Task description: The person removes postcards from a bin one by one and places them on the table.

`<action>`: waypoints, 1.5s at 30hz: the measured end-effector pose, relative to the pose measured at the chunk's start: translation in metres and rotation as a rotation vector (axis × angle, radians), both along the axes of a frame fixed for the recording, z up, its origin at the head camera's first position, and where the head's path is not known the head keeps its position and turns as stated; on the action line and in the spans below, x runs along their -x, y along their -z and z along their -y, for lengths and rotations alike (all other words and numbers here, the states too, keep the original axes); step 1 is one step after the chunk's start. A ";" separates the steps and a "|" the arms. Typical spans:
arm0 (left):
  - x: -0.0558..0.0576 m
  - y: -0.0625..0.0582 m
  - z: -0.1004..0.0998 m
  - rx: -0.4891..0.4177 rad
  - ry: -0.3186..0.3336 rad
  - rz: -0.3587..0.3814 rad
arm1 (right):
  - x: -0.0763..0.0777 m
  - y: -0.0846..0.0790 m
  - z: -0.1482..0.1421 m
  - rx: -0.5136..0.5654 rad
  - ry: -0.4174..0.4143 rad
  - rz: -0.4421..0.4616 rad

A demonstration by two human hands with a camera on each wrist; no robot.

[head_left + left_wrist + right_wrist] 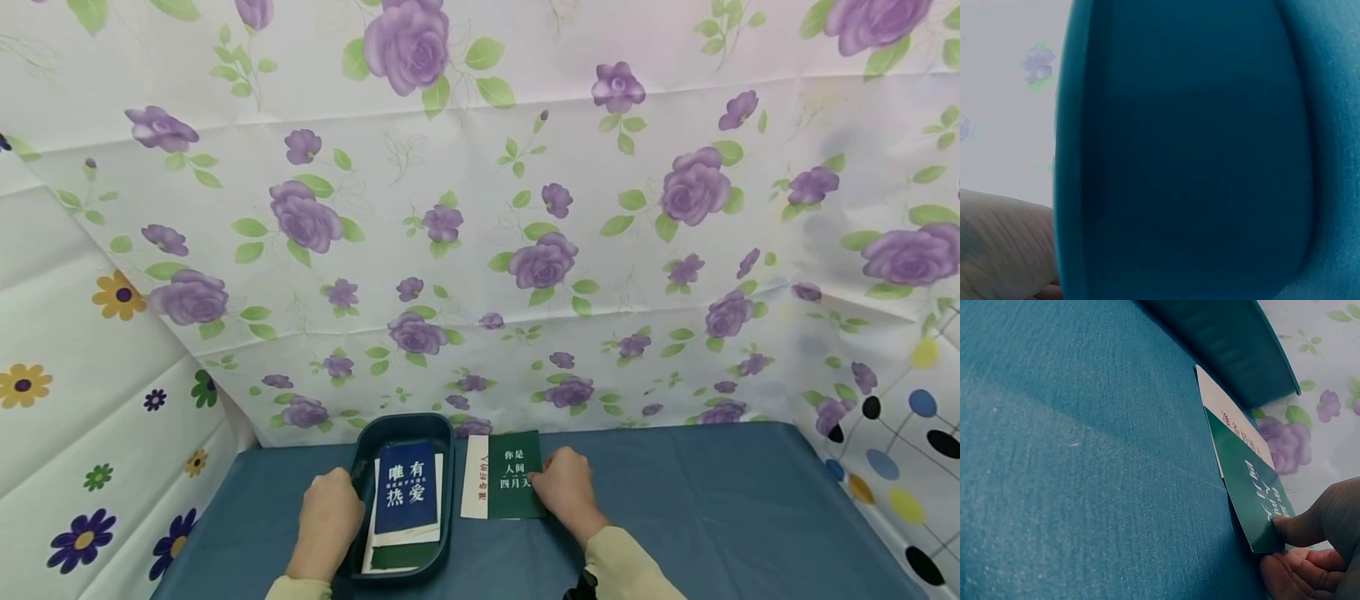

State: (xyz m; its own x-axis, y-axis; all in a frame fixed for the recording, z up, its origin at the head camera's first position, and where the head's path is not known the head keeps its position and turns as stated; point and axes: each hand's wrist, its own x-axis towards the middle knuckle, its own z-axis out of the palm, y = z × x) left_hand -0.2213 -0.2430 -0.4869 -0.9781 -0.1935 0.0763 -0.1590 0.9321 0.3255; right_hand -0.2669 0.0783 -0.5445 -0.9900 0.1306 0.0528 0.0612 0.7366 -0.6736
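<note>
A dark teal plastic tray (446,533) stands on the table with several cards inside, the topmost a blue card (406,492) with white Chinese characters. My left hand (330,512) grips the tray's left rim; in the left wrist view the tray's outer wall fills most of the picture. To the right of the tray, a green card (516,500) with white characters overlaps a cream card (474,479) with dark red characters. My right hand (567,492) pinches the green card's right edge, thumb on top and fingers under it in the right wrist view.
A blue cloth (697,508) covers the table. Behind it hangs a white curtain (480,167) with purple flowers; patterned sheets close off the left and right sides. The tray's far end stands close to the back curtain.
</note>
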 end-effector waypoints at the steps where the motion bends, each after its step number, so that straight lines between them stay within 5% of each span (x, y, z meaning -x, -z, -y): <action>1: 0.000 -0.001 0.000 0.003 0.001 -0.001 | 0.000 0.000 0.000 -0.005 -0.001 -0.004; 31: 0.001 0.000 0.001 -0.007 -0.016 0.048 | -0.001 0.004 -0.002 -0.043 -0.002 -0.073; 45: 0.002 -0.001 0.000 0.003 -0.023 0.059 | 0.004 0.008 -0.003 -0.071 0.012 -0.021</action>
